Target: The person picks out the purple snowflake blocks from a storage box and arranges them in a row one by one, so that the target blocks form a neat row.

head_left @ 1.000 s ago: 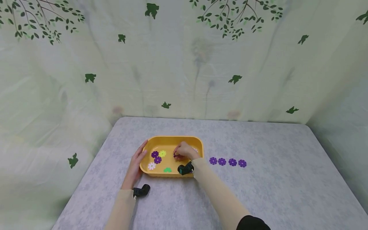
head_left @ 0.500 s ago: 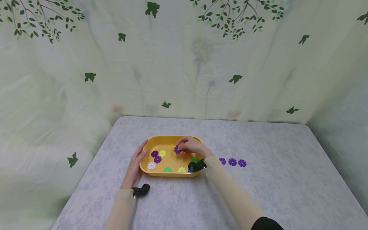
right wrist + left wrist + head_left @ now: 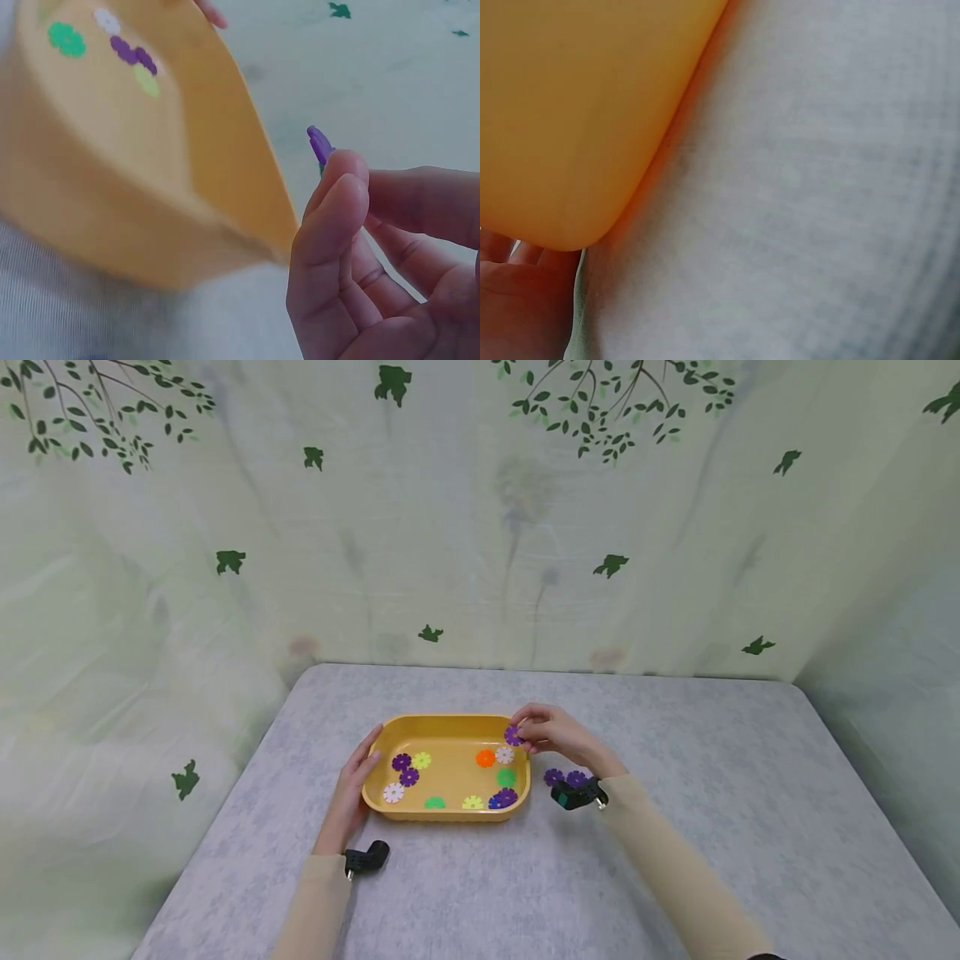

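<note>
My right hand (image 3: pixel 558 735) pinches a purple flower-shaped piece (image 3: pixel 513 736) between thumb and fingertips, just above the right rim of a yellow tray (image 3: pixel 450 722). In the right wrist view this piece (image 3: pixel 321 144) is seen nearly edge-on. At the tray's left side, my left hand (image 3: pixel 348 793) grips the rim; the left wrist view shows part of this hand (image 3: pixel 525 300) beside the tray wall (image 3: pixel 585 112). Inside the tray lie purple pieces (image 3: pixel 408 777), an orange one (image 3: pixel 485 758), and white, yellow, green and blue ones.
Purple flower pieces (image 3: pixel 553 777) lie in a row on the grey table (image 3: pixel 675 860) right of the tray, partly hidden by the right wrist camera (image 3: pixel 573 795). A patterned cloth wall (image 3: pixel 465 527) stands behind the table.
My right hand has lifted the purple flower piece from inside the tray and carried it right to the tray's right rim. My left hand has stayed at the tray's left side.
</note>
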`<action>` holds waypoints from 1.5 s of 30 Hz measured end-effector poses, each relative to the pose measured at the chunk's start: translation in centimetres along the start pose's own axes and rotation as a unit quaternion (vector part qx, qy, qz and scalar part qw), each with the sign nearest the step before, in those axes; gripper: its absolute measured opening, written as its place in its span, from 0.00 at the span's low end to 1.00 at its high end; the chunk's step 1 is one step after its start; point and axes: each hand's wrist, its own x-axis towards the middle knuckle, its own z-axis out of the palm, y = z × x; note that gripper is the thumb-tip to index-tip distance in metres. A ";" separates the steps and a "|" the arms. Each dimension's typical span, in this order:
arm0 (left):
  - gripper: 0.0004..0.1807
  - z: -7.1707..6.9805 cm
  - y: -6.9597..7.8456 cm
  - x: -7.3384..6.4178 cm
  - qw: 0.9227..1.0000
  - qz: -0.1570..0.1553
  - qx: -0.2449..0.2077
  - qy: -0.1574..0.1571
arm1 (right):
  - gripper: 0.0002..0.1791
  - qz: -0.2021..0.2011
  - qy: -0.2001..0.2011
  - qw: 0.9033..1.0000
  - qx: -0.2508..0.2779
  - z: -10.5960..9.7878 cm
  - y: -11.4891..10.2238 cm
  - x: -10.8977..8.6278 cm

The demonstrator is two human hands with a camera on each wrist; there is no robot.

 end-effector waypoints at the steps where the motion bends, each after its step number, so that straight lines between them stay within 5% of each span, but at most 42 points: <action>1: 0.28 0.0 0.0 0.0 1.000 -0.001 -0.001 -0.001 | 0.12 0.000 0.005 1.000 0.002 -0.6 0.3 -0.4; 15: 0.27 0.0 -0.2 0.0 1.000 -0.008 -0.002 0.006 | 0.14 0.014 0.078 0.997 0.014 -9.1 6.6 -8.4; 26: 0.27 0.1 0.0 0.0 1.000 -0.018 -0.002 0.011 | 0.20 0.032 0.123 0.992 -0.005 -12.2 9.3 -13.2; 40: 0.27 0.2 -0.1 -0.2 1.000 -0.014 0.003 0.013 | 0.15 0.045 0.188 0.974 -0.120 -11.7 8.9 -13.6; 45: 0.27 0.1 -0.1 -0.1 1.000 -0.010 0.004 0.011 | 0.18 0.009 0.175 0.979 -0.100 -10.7 7.1 -12.2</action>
